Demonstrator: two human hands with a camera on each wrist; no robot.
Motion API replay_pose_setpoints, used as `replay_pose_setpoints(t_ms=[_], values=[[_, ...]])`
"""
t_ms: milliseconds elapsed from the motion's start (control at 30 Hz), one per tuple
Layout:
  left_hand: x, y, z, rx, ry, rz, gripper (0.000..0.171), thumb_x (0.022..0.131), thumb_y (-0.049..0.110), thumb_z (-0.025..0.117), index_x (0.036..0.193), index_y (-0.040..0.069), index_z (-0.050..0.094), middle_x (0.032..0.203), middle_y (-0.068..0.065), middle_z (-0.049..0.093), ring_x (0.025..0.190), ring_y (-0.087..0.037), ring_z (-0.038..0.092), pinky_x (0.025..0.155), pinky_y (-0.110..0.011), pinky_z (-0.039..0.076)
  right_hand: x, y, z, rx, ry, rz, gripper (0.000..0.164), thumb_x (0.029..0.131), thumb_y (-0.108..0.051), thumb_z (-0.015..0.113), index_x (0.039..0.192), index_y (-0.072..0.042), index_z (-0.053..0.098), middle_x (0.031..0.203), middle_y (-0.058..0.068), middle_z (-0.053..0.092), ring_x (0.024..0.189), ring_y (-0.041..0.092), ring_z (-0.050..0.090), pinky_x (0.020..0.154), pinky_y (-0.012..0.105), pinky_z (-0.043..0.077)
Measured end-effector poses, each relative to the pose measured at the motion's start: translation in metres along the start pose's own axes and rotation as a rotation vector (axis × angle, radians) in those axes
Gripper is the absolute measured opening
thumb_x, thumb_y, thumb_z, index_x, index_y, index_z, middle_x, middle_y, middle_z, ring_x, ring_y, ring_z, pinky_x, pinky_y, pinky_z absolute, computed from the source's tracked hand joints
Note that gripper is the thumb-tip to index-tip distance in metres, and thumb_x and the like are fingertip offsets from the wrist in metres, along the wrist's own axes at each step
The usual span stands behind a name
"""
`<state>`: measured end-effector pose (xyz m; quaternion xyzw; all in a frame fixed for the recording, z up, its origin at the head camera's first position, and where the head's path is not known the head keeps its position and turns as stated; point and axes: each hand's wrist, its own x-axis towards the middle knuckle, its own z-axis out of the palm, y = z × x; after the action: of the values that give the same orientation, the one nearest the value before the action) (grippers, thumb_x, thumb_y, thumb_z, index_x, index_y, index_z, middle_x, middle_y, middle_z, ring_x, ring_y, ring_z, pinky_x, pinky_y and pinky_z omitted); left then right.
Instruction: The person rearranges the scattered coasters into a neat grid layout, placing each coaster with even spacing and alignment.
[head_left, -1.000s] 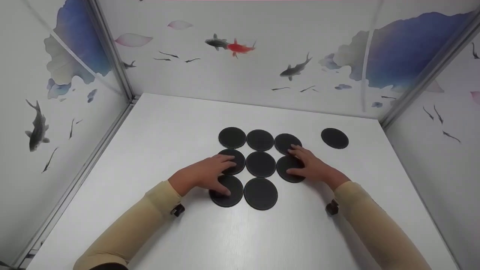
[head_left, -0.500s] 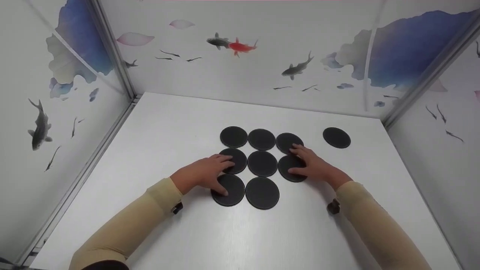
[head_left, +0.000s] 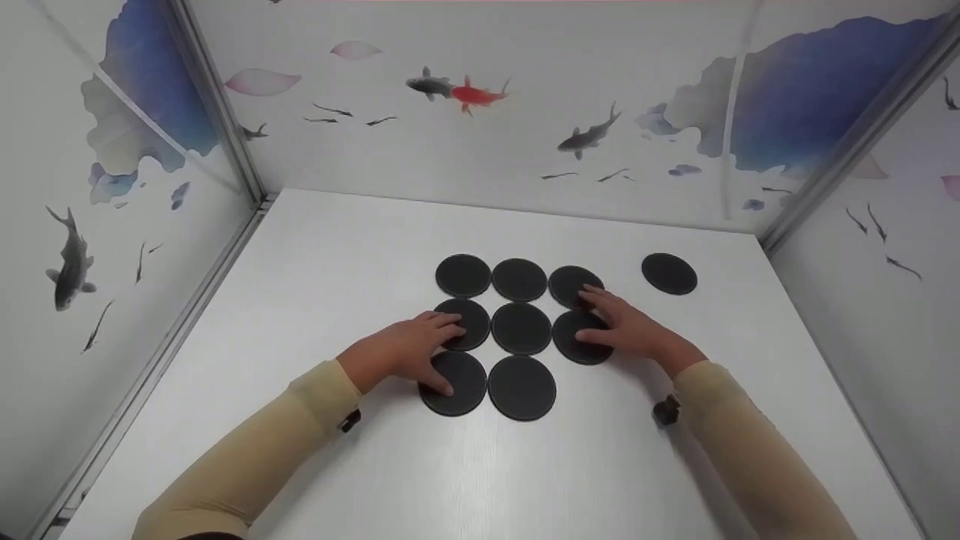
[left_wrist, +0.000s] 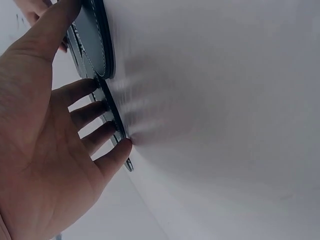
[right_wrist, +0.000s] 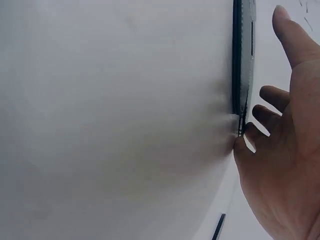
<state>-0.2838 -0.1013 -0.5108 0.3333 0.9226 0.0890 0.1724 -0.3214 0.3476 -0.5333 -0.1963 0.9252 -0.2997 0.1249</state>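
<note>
Black round coasters lie flat on the white table, two rows of three and a nearer row of two. My left hand (head_left: 405, 349) spreads over the left column: its fingers rest on the middle coaster (head_left: 477, 327), its thumb on the near one (head_left: 466, 373). The left wrist view shows stitching on a coaster (left_wrist: 96, 47) under that thumb, and the little finger down at the tabletop. My right hand (head_left: 636, 330) has its fingers on the far right coaster (head_left: 568, 280) and its thumb over the middle right one (head_left: 576, 353). Neither hand curls round anything.
Apart from the group, one more coaster (head_left: 669, 274) lies toward the back right of the table (head_left: 360, 247). White panels printed with fish (head_left: 480, 95) and blue leaves stand at the back and both sides. Metal rails (head_left: 217, 97) join them at the corners.
The head view shifts slightly. Both hands stay in nearly the same place, and the coasters keep their arrangement.
</note>
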Motion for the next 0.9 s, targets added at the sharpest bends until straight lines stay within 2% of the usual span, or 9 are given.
replay_pose_setpoints(t_ms=[200, 400, 567, 733, 900], values=[[-0.001, -0.003, 0.004, -0.009, 0.015, 0.004, 0.108, 0.086, 0.067, 0.088, 0.171, 0.019, 0.043, 0.182, -0.004, 0.028, 0.167, -0.030, 0.024, 0.128, -0.051, 0.038, -0.006, 0.007, -0.019, 0.055, 0.095, 0.026, 0.090, 0.103, -0.057, 0.076, 0.174, -0.017, 0.037, 0.182, 0.013, 0.025, 0.169, 0.040, 0.017, 0.133, 0.065, 0.016], [0.001, -0.004, 0.004, -0.009, 0.020, 0.014, 0.108, 0.086, 0.067, 0.089, 0.171, 0.019, 0.043, 0.181, -0.004, 0.029, 0.167, -0.030, 0.025, 0.127, -0.052, 0.038, -0.012, 0.029, -0.044, 0.022, 0.234, 0.075, 0.080, 0.108, -0.047, 0.074, 0.166, -0.001, 0.044, 0.172, 0.026, 0.039, 0.161, 0.047, 0.034, 0.129, 0.066, 0.028], [0.001, -0.002, 0.002, -0.017, 0.013, 0.006, 0.107, 0.086, 0.065, 0.090, 0.171, 0.018, 0.044, 0.181, -0.005, 0.029, 0.167, -0.031, 0.025, 0.128, -0.053, 0.037, -0.010, 0.057, -0.066, -0.075, 0.339, 0.186, 0.078, 0.111, -0.042, 0.069, 0.163, 0.010, 0.042, 0.165, 0.036, 0.040, 0.158, 0.053, 0.033, 0.129, 0.067, 0.027], [0.001, -0.001, 0.002, -0.011, 0.007, 0.007, 0.108, 0.086, 0.065, 0.089, 0.171, 0.018, 0.043, 0.182, -0.005, 0.028, 0.167, -0.031, 0.024, 0.128, -0.052, 0.037, -0.012, 0.089, -0.077, -0.119, 0.370, 0.310, 0.087, 0.109, -0.044, 0.070, 0.163, 0.014, 0.035, 0.163, 0.043, 0.035, 0.154, 0.060, 0.031, 0.126, 0.072, 0.027], [0.001, -0.002, 0.001, -0.005, 0.004, 0.004, 0.108, 0.086, 0.066, 0.089, 0.171, 0.018, 0.043, 0.182, -0.004, 0.027, 0.168, -0.030, 0.023, 0.128, -0.051, 0.037, -0.012, 0.113, -0.081, -0.101, 0.380, 0.348, 0.104, 0.104, -0.061, 0.070, 0.165, 0.012, 0.031, 0.162, 0.044, 0.030, 0.152, 0.062, 0.029, 0.124, 0.075, 0.028]])
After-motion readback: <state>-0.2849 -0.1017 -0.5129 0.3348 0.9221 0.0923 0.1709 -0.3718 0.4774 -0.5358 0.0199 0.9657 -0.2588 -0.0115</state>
